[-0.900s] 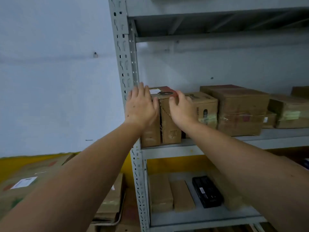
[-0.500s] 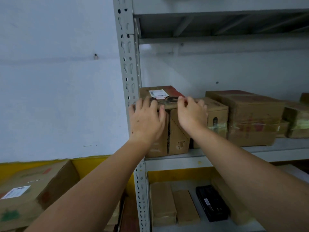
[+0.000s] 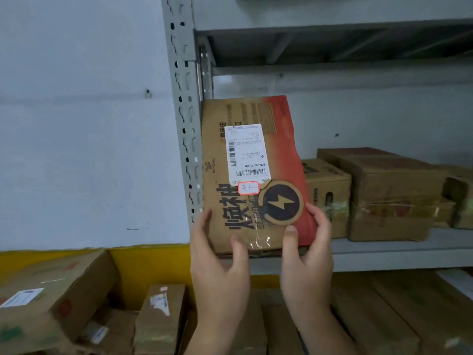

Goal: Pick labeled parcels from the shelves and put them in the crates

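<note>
Head view shows the left hand (image 3: 220, 267) and right hand (image 3: 307, 257) pinching the bottom edge of a tall brown-and-red cardboard parcel (image 3: 253, 175), thumbs on its front and fingers curled round its sides, its white shipping label (image 3: 247, 153) facing the camera. The parcel stands tilted at the front of the grey metal shelf (image 3: 384, 254), just beside the perforated grey upright (image 3: 183, 111) and near the taped brown boxes (image 3: 384, 190) to its right. Held only low down, it could tip forward and slip out, or catch the upright as it comes away.
</note>
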